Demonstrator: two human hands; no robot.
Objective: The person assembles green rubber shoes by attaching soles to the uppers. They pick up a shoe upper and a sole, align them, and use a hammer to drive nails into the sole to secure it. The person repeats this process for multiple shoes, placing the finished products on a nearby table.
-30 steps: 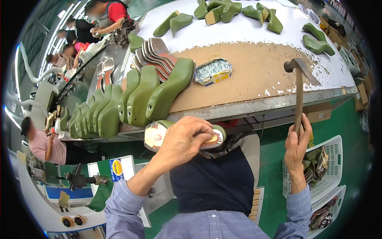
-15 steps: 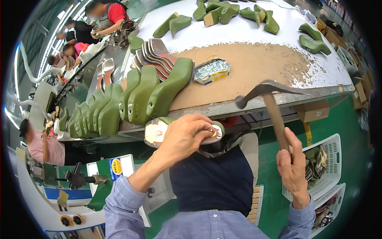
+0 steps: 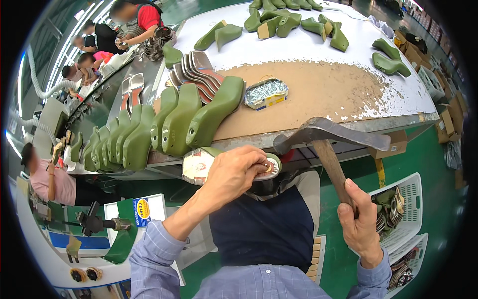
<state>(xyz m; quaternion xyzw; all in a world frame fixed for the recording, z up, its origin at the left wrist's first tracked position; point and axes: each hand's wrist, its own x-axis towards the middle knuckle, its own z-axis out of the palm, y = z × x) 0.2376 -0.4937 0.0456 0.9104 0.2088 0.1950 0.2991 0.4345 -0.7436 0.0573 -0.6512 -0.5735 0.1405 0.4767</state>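
My left hand [image 3: 234, 172] grips a green shoe last [image 3: 209, 159] with a pale insole on its sole, held on my lap just below the workbench edge [image 3: 348, 124]. My right hand [image 3: 361, 224] holds a hammer [image 3: 331, 139] by its wooden handle. The dark metal head lies level, just right of the last's heel end [image 3: 273, 164]. Whether the head touches the last I cannot tell.
A row of green shoe lasts [image 3: 164, 124] leans along the bench's left side, with a stack of insoles [image 3: 196, 67] and a tin of small nails [image 3: 266, 92] behind. More lasts [image 3: 294, 20] lie at the far edge. White baskets [image 3: 403, 209] stand at my right. Other people [image 3: 134, 22] work at the left.
My right hand has swung the hammer from upright at the right down and leftward, so its head now sits close to the last's heel. My left hand has kept its hold.
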